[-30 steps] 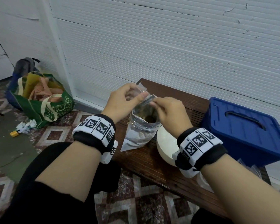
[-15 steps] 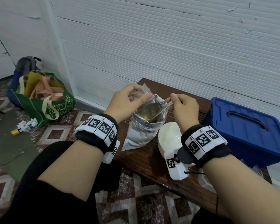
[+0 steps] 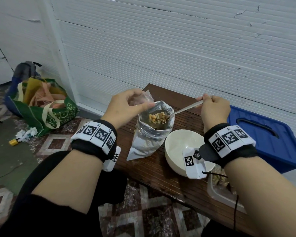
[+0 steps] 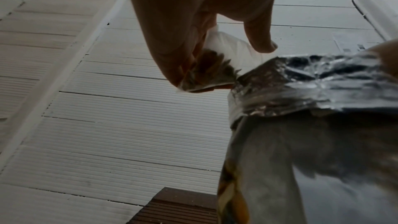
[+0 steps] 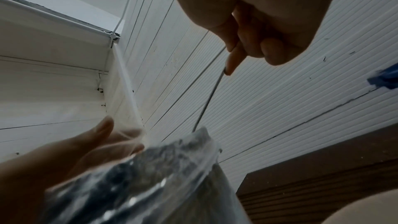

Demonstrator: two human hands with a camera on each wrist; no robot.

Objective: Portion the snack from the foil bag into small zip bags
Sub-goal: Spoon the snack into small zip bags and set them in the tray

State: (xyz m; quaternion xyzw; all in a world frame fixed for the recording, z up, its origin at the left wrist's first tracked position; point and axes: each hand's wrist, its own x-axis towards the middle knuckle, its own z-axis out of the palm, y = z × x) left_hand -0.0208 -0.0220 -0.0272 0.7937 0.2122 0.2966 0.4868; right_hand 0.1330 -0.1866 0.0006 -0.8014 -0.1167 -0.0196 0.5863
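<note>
A silver foil bag (image 3: 150, 134) stands open on the brown bench (image 3: 161, 170), its rim rolled down. A spoon (image 3: 183, 109) heaped with yellow-brown snack (image 3: 158, 118) hovers over the bag's mouth. My right hand (image 3: 212, 108) pinches the spoon's handle (image 5: 212, 94) at its far end. My left hand (image 3: 126, 106) holds a small clear zip bag (image 3: 141, 100) by the foil bag's left rim. In the left wrist view the zip bag (image 4: 215, 67) has some snack in its lower corner, pinched between thumb and fingers (image 4: 178, 54), and touches the foil bag (image 4: 301, 91).
A white bowl (image 3: 181, 147) stands right of the foil bag, under my right wrist. A blue lidded box (image 3: 263, 134) sits at the bench's right end. A clear container (image 3: 219, 189) lies near the front edge. A green tote (image 3: 46, 106) stands on the tiled floor, left.
My right hand has drawn back to the right and lifted the spoon out of the foil bag, loaded with snack. The left hand kept the zip bag at the rim.
</note>
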